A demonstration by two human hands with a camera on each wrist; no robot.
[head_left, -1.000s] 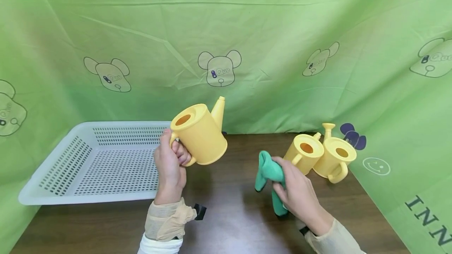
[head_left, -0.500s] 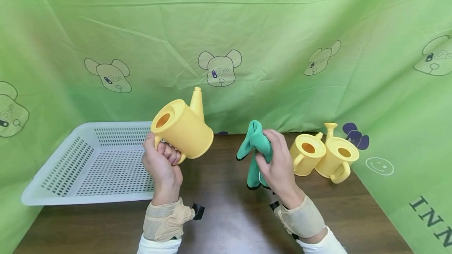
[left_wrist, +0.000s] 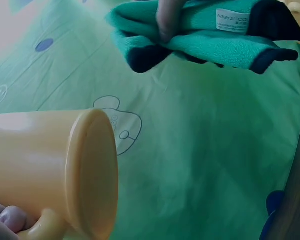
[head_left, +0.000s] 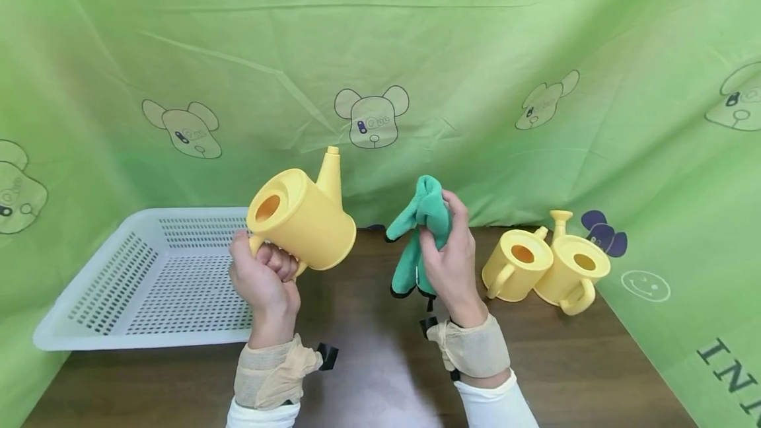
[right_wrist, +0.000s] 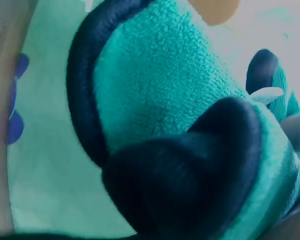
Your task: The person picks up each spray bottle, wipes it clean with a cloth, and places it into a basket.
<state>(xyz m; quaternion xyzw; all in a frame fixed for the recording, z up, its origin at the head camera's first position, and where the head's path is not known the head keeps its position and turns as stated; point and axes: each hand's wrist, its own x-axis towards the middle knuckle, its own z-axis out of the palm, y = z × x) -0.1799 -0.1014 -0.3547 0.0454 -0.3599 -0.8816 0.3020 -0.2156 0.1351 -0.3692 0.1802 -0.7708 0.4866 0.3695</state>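
My left hand (head_left: 265, 283) grips a yellow watering can (head_left: 309, 223) by its handle, raised over the table, tilted with its spout pointing up and the top opening facing left. The can's round base shows large in the left wrist view. To its right, my right hand (head_left: 450, 259) pinches a bunched green fleecy cloth (head_left: 433, 213) with black edging, between thumb and fingers. The folded ends of this cloth hang down, and a white label (left_wrist: 232, 20) shows on it in the left wrist view. A gap separates the cloth from the can.
A white perforated plastic basket (head_left: 53, 322) stands at the left, behind my left hand. Two more yellow watering cans, a nearer one (head_left: 505, 283) and a farther one (head_left: 561, 276), stand side by side at the right. Printed green fabric (head_left: 464, 32) walls the brown table (head_left: 368, 375).
My right hand has lifted the green cloth up and leftward, away from the standing cans. My left hand has shifted left with its watering can, which now leans more.
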